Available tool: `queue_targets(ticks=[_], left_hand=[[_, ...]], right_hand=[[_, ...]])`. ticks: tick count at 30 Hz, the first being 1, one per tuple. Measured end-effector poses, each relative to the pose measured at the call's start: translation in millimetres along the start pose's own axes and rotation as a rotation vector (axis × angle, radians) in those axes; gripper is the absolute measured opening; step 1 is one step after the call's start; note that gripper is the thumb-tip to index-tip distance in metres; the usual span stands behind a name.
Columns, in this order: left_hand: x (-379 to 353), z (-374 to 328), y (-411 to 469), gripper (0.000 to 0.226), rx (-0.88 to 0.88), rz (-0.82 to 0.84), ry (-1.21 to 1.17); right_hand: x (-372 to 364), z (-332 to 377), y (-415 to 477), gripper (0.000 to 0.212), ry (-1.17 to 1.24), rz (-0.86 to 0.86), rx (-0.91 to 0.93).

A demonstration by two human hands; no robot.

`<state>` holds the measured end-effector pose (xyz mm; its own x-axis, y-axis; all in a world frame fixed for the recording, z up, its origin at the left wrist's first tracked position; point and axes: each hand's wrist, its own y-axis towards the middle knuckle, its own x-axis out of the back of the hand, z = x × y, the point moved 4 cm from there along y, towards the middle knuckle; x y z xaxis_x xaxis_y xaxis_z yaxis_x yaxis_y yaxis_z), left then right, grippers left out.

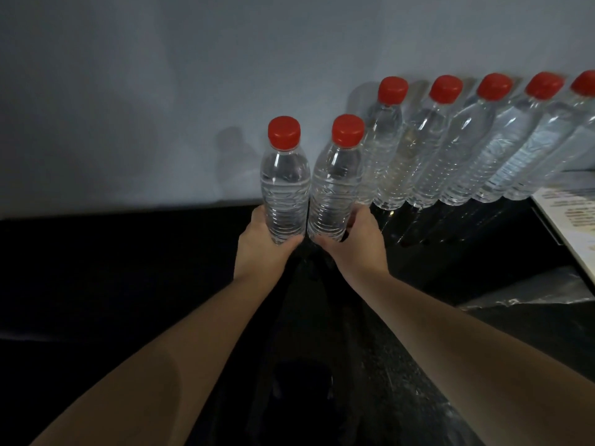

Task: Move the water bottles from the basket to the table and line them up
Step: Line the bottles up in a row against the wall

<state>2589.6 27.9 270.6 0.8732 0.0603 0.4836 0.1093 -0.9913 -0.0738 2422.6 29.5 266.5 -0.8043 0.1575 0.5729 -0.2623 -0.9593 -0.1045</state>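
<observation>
The person holds two clear plastic water bottles with red screw caps, one in each hand, both upright with their long axes vertical and their sides nearly touching. The left hand (257, 239) wraps the base of the left-held bottle (285, 185), its fingers curled round the far side and hidden from view; the right hand (354, 239) grips the base of the right-held bottle (335, 185) the same way, with its fingers (352, 220) closed against the ribbed wall. Whether the two bases rest on the dark glossy surface (128, 268) or hang just above it cannot be told. The row of standing red-capped bottles (450, 156) runs along the pale wall (161, 91) to the right, and its leftmost bottle stands just behind and right of the right-held one. The coming move likely turns on that gap: the open end of the row lies forward of the fingers, nearer the right hand, so that bottle probably goes in first. The basket is not in view.
</observation>
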Motion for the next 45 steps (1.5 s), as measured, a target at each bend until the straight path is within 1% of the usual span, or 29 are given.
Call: queue_targets(ticks=[4,11,15,18,21,24,25,28,30,32,37,42,45], left_hand=[[-3.2,-0.1,5.5,0.056,-0.037,-0.025,0.032],[-6.3,-5.2,13.7,0.050,-0.052,-0.028,0.066],[-8.3,-7.7,21.2,0.052,-0.038,-0.023,0.056],[-10.8,-7.6,29.1,0.053,-0.024,-0.032,0.052],[-13.9,-7.4,37.5,0.052,-0.004,-0.045,0.052],[-15.5,-5.5,46.2,0.053,0.021,-0.060,0.043],[-15.6,-4.7,49.3,0.053,0.029,-0.069,0.040],[-16.0,-4.6,58.6,0.053,0.027,-0.097,0.044],[-16.4,-6.2,62.1,0.055,0.023,-0.119,0.051],[-16.8,-7.0,63.1,0.056,0.028,-0.132,0.069],[-14.9,-7.2,65.4,0.055,0.016,-0.129,0.151],[-12.6,-7.0,65.5,0.063,0.040,-0.106,0.245],[-9.4,-3.1,59.6,0.077,0.092,-0.037,0.178]], right_hand=[[-1.4,-3.3,3.1,0.055,-0.069,-0.037,-0.003],[2.1,2.8,12.3,0.049,-0.127,-0.026,-0.001],[1.1,3.6,21.4,0.051,-0.147,-0.040,-0.093],[-0.1,5.1,27.7,0.043,-0.188,-0.012,-0.150],[-2.9,7.3,32.2,0.036,-0.200,-0.001,-0.154],[-6.9,11.2,37.0,0.037,-0.228,0.002,-0.163],[-8.2,12.5,39.0,0.035,-0.261,0.003,-0.164],[-12.5,15.5,44.6,0.040,-0.348,-0.021,-0.161],[-16.3,15.4,47.1,0.036,-0.363,-0.044,-0.155],[-18.5,15.4,47.3,0.034,-0.375,-0.062,-0.159],[-20.1,15.7,47.0,0.037,-0.415,-0.089,-0.157],[-18.8,17.7,42.3,0.038,-0.448,-0.079,-0.116],[-17.5,18.5,34.3,0.040,-0.523,-0.012,-0.060]])
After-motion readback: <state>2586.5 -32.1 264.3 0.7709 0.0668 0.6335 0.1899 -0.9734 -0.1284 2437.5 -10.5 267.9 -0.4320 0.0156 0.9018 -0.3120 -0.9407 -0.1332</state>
